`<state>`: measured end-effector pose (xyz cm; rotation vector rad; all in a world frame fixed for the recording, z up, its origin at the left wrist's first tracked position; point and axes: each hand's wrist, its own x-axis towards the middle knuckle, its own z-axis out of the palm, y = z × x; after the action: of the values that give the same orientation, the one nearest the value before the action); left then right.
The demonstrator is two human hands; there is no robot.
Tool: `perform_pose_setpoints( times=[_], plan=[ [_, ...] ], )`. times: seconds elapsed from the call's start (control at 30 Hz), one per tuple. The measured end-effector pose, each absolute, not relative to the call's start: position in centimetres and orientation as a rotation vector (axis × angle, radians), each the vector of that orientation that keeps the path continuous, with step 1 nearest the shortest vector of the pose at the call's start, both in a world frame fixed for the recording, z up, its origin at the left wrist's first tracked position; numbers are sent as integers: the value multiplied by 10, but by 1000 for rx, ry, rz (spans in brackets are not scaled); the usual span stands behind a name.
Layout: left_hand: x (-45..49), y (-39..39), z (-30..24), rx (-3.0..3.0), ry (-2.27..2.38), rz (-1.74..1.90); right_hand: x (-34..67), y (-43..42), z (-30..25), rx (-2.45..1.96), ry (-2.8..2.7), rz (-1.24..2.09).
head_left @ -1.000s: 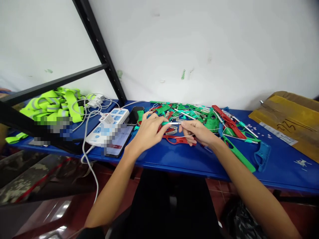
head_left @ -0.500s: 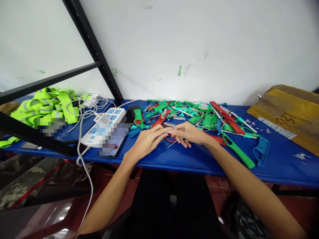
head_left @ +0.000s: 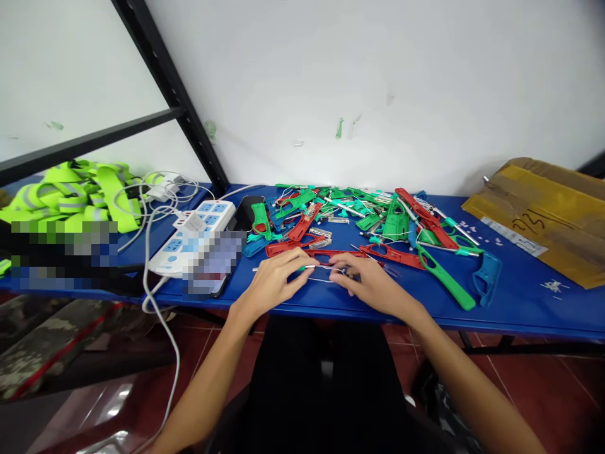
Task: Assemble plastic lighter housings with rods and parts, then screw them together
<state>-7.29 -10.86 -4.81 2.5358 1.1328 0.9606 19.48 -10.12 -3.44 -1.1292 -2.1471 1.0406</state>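
Observation:
My left hand (head_left: 276,277) is closed around a thin metal lighter tube (head_left: 309,267); its bright end pokes out at the fingertips, with a bit of green beside it. To the right, my right hand (head_left: 371,280) has its thumb and fingers bent together on a thin white wire (head_left: 324,280), which spans the gap between both hands. A small dark part shows under the right fingers, too hidden to name. Just beyond the hands lie a red lighter handle half (head_left: 399,255) and small clear pieces. Further back is a pile of green, red and blue lighter shells (head_left: 397,221) with metal tubes.
At left stand a white power strip (head_left: 215,214) and a phone (head_left: 224,258), with a white cable (head_left: 161,328) hanging over the table edge. Fluorescent straps (head_left: 111,183) lie behind a black metal post (head_left: 189,120). A taped cardboard box (head_left: 553,214) sits at right.
My hands have moved apart, from fingertips together to a gap bridged by the wire. The tube now shows in my left hand. The view has shifted slightly.

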Motion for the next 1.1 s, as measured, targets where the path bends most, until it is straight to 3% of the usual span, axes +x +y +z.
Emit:
perform_pose_setpoints(
  times=[0.27,0.47,0.63,0.87,1.1],
  plan=[
    [-62,-113,-49,2399,1111,1048,197,-122,-60,-1012,-2371,247],
    [-62,-114,-51,2340,1052,1122,197,-124,-62,-939,-2424,-52],
    [-64,-114,-50,2330,1083,1110,198,-125,-63,-922,-2354,26],
    [-66,-115,-50,2288,1071,1160,202,-129,-52,-891,-2098,526],
    [-66,-113,-49,2225,923,1139,200,-130,-48,-920,-1991,703]
  ],
)
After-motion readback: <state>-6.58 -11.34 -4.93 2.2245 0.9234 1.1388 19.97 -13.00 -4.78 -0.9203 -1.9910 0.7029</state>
